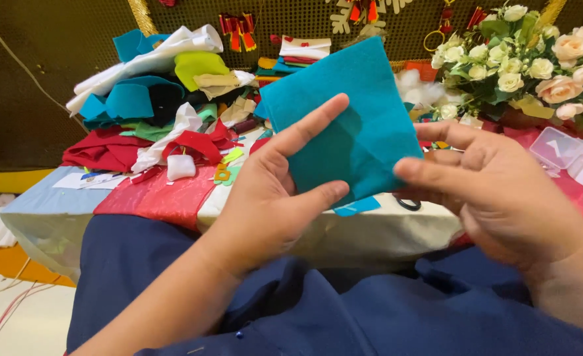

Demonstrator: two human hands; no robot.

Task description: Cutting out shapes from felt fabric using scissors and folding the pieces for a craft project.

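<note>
Above the lap, left hand (272, 191) and right hand (496, 191) both pinch a teal felt square (351, 125); beside them, a clear plastic box (558, 148), contents unclear.

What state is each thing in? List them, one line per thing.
teal felt piece: held up, flat, pinched between both hands.
left hand: gripping the felt's lower left edge.
right hand: fingers at the felt's right edge.
fabric pile: heaped, loosely jumbled on the table.
clear plastic box: lid state unclear.
flower bouquet: lying at the table's right.

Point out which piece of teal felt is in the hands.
The square teal felt sheet, gripped by the left hand and right hand; other teal pieces lie piled.
</note>
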